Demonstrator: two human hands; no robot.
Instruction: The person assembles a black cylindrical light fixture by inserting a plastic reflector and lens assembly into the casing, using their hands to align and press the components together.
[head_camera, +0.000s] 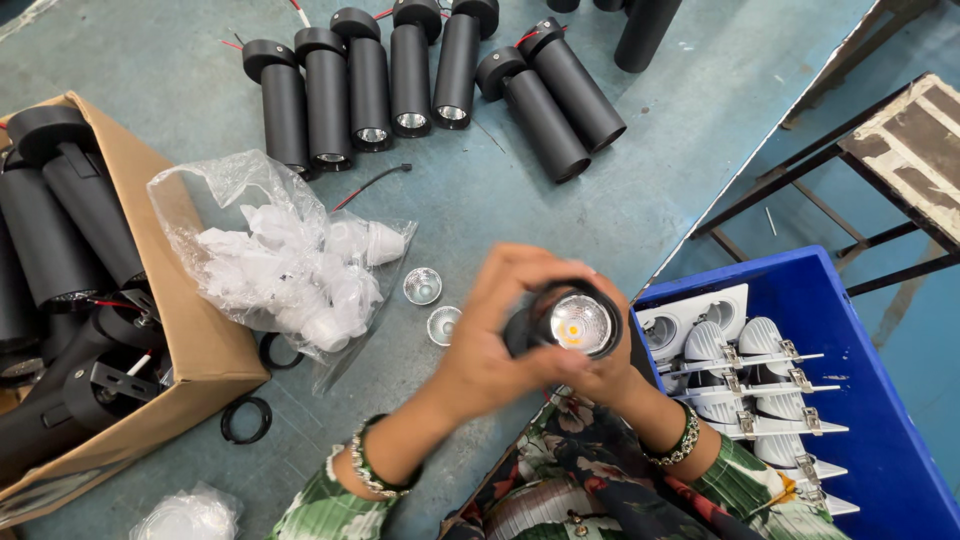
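Above the table (560, 190), a black cylindrical lamp (565, 325) is pinched by left hand (490, 345) and right hand (600, 375), its reflector seemingly being seated; careful pressing or twisting is judged necessary.

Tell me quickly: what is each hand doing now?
Left hand: closed around the black cylinder lamp.
Right hand: holding the same lamp from below.

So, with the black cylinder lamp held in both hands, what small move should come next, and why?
Probably a small turn of the front ring to seat it. The left hand and the right hand both wrap the black cylindrical metal lamp, its shiny reflector already sitting in the open end. Two loose silver reflector cups lie on the grey table; finished lamps lie in a row beyond.
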